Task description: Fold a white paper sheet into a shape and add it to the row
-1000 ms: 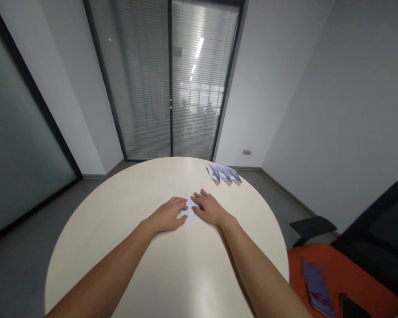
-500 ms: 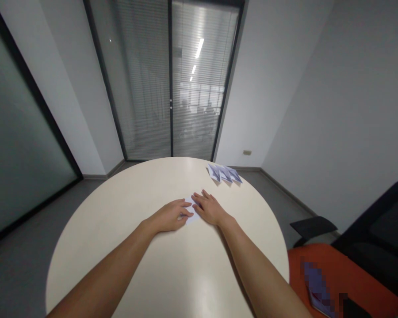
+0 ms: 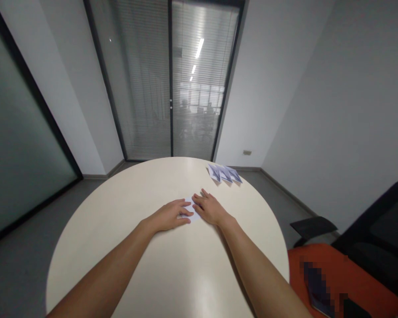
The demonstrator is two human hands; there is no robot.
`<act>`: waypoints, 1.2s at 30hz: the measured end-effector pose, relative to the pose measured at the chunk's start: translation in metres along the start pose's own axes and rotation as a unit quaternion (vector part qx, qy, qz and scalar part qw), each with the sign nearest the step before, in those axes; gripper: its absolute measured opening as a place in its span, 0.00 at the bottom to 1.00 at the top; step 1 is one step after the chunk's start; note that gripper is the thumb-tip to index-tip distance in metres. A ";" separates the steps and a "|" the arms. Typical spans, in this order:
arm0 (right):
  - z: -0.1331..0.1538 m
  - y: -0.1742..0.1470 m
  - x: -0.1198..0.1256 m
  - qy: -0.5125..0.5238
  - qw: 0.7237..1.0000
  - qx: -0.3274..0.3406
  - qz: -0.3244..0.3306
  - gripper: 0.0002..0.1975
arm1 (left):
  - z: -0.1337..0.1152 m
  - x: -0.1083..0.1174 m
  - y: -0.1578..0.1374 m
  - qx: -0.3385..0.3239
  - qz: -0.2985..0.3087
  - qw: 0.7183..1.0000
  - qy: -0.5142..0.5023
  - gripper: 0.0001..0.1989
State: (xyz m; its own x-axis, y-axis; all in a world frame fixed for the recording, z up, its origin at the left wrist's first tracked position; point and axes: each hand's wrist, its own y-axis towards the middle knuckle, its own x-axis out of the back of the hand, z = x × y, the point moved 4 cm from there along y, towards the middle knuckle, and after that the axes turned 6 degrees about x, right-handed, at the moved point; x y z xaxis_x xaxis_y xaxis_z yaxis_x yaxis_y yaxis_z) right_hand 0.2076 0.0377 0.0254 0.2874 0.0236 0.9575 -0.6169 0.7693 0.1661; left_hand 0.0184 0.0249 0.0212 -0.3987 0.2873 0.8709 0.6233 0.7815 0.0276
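Fingers spread, the left grip (image 3: 169, 215) and right grip (image 3: 209, 208) rest unclenched over white paper (image 3: 195, 217) on the worktop (image 3: 172, 274) beneath them; seemingly light and easily creased, it is best held by its edges.

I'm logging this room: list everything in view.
Paper piece: one, white, partly under the fingers
Folded papers: three, bluish white, table's far right
Table: one, cream, centre
Chair: one, orange and black, right
Pixelated items: count unclear, dark, on chair
Blinds: two, grey, behind table
Frosted panel: one, greenish grey, left
Wall plate: one, beige, low on wall
Walls: several, pale grey, behind
Floor: one, grey, around table
Forearms: two, bare, lower
Left hand: one, bare, paper's left
Right hand: one, bare, paper's right
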 end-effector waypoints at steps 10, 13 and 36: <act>-0.005 -0.001 -0.009 0.020 1.000 -0.006 -0.005 0.28 | 0.000 0.001 0.000 -0.024 -0.015 0.999 0.015 0.23; -0.006 -0.001 -0.011 0.024 1.000 -0.015 0.003 0.29 | 0.000 0.001 0.000 -0.027 -0.016 0.999 0.010 0.23; -0.008 -0.002 -0.007 0.030 0.999 -0.027 0.005 0.30 | 0.003 -0.005 0.003 -0.013 -0.038 0.998 0.046 0.23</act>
State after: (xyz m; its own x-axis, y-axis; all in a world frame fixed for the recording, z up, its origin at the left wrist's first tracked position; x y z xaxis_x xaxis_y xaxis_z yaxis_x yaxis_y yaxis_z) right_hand 0.2126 0.0407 0.0166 0.3253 0.0677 0.9432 -0.5793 0.8027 0.1421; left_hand 0.0203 0.0280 0.0158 -0.3830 0.1742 0.9072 0.6113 0.7840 0.1076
